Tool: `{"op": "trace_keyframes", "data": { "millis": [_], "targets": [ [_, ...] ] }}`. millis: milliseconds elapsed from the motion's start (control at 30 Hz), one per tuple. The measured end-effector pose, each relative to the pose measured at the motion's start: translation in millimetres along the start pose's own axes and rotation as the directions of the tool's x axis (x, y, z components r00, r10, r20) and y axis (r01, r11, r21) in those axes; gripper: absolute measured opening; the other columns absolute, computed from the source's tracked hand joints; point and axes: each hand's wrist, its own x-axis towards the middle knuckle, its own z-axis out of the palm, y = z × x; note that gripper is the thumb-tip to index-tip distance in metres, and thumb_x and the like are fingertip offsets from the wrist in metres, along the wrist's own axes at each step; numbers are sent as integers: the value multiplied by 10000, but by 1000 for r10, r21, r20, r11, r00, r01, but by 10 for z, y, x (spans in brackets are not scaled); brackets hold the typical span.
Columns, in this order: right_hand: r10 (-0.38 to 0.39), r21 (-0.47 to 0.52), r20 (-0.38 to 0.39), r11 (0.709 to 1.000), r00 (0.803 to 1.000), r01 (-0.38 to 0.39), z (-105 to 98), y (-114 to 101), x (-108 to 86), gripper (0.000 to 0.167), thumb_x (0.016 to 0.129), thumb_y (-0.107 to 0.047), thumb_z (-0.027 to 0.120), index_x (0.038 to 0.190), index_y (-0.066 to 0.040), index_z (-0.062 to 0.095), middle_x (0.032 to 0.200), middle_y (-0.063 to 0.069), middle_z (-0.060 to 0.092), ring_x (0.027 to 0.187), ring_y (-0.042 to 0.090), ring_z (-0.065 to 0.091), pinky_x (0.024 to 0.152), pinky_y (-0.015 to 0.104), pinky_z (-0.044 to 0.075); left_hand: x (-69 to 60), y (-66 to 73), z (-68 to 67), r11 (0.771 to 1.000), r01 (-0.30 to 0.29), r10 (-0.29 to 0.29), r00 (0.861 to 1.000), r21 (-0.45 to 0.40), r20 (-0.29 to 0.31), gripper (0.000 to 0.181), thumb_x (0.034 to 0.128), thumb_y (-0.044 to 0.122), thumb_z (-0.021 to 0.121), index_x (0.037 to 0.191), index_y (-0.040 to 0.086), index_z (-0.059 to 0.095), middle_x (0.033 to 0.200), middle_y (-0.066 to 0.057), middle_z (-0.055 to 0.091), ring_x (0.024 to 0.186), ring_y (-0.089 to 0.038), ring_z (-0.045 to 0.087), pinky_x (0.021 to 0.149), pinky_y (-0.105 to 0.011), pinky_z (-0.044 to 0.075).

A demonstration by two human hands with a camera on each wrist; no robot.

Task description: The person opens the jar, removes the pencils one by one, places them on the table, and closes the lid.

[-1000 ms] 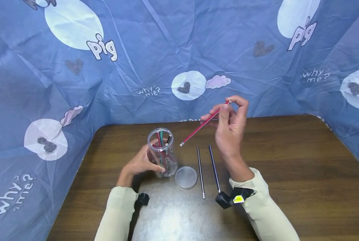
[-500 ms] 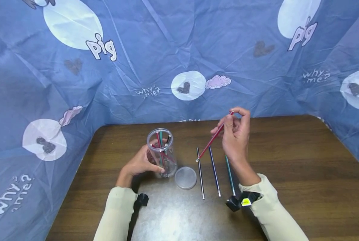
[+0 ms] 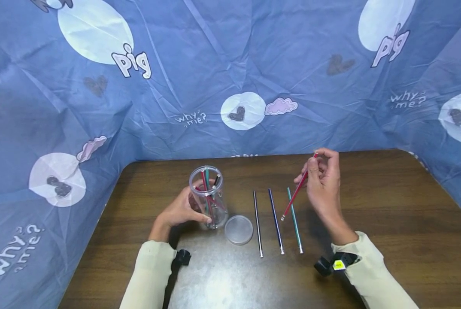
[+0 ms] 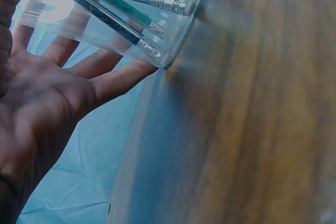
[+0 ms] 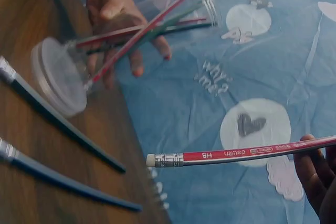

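My left hand (image 3: 179,210) grips a clear plastic jar (image 3: 219,210) that stands on the table, its thumb at the near side and its fingers behind. Several pencils (image 4: 110,19) in red, green and black lean inside, eraser ends down in the left wrist view. In my right hand (image 3: 323,184), a red pencil (image 3: 298,191) is pinched near its upper end, eraser pointing down and left above the table. Below it lies a teal pencil (image 3: 295,223). To its left are a dark blue pencil (image 3: 276,223) and a black pencil (image 3: 258,223), roughly parallel, erasers toward me.
A round clear lid (image 3: 238,230) lies flat on the wooden table (image 3: 400,223), right of the jar. Blue printed cloth (image 3: 199,77) rises behind the table's far edge and along its sides.
My right hand has moved right and toward me with the red pencil, now over the teal pencil, which its forearm covered at first. The left hand and jar stay put.
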Motion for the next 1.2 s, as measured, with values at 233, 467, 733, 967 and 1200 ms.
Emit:
{"op": "trace_keyframes", "data": {
  "millis": [233, 467, 733, 967, 1200],
  "targets": [
    [46, -95, -12, 994, 999, -47, -254, 59, -8, 293, 1051, -102, 450, 1246, 99, 367, 741, 66, 536, 492, 135, 636, 441, 212, 524, -25, -4, 5, 1000, 16, -16, 1000, 0, -1, 946, 621, -109, 872, 1446, 43, 435, 1292, -156, 634, 1063, -412, 634, 868, -406, 572],
    [64, -220, -17, 973, 998, -67, -455, 144, -18, 227, 1051, -134, 469, 1202, 31, 432, 722, 86, 542, 480, 119, 623, 429, 221, 509, -30, -8, 13, 1000, 15, -15, 1000, 16, -7, 940, 630, -102, 869, 1449, 36, 428, 1277, -185, 628, 1021, -472, 617, 808, -418, 585],
    [137, -386, 15, 914, 990, -120, -512, 5, -50, 206, 1037, -64, 485, 1193, 66, 446, 683, 134, 580, 480, 85, 612, 465, 193, 511, -20, -1, 14, 1000, 17, -17, 1000, 2, -12, 940, 628, -111, 862, 1449, 32, 428, 1285, -184, 625, 1076, -377, 628, 856, -419, 572],
    [148, -482, 83, 871, 985, -90, -659, 312, -30, 206, 1033, -120, 530, 1205, -10, 497, 691, 149, 605, 469, 110, 618, 411, 193, 458, -13, -8, 11, 1000, 15, -15, 1000, -2, -14, 936, 628, -108, 867, 1444, 51, 437, 1265, -144, 645, 1084, -433, 612, 862, -425, 567],
    [164, -525, 103, 846, 981, -87, -705, 472, -28, 249, 1034, -195, 544, 1192, -9, 498, 726, 204, 618, 465, 124, 618, 407, 200, 459, -6, 1, 10, 1000, 16, -16, 1000, 5, -16, 951, 627, -103, 869, 1453, 51, 423, 1254, -188, 640, 1077, -454, 612, 888, -427, 558]
  ]
}}
